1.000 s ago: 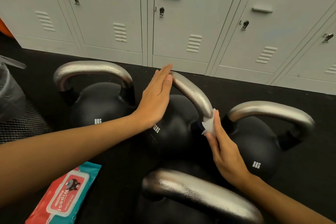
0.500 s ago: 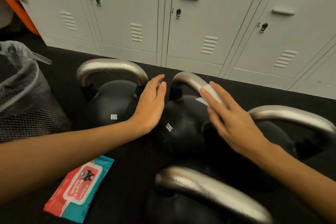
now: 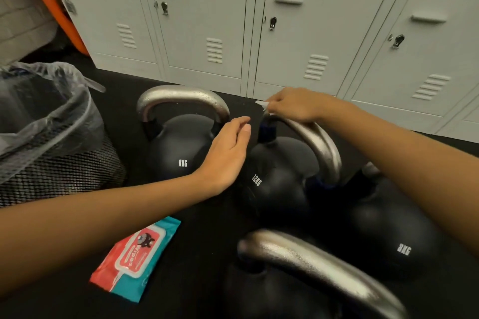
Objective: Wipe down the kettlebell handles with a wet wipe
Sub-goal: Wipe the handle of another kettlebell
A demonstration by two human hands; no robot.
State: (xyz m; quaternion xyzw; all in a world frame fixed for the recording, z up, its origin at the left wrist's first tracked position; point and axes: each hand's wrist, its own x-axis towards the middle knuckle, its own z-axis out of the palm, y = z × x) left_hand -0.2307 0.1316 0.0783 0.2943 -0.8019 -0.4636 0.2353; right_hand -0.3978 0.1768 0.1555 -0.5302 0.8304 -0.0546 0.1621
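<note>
Several black kettlebells with silver handles stand on the dark floor. The middle one is marked 12KG (image 3: 274,181), and its handle (image 3: 321,147) arches to the right. My right hand (image 3: 290,105) pinches a white wet wipe (image 3: 262,104) at the far top end of that handle. My left hand (image 3: 228,153) lies with straight fingers against the left side of the 12KG bell. An 8KG kettlebell (image 3: 181,150) stands to the left, another 8KG one (image 3: 394,233) to the right under my right forearm. A fourth kettlebell's handle (image 3: 318,264) is nearest me.
A red and teal pack of wipes (image 3: 137,254) lies on the floor at the lower left. A black mesh bin with a plastic liner (image 3: 51,137) stands at the left. Grey lockers (image 3: 285,33) line the back.
My right hand has slid the wipe from the handle's lower right end up and over to its far top end. My left hand has stayed on the bell. The view has shifted left.
</note>
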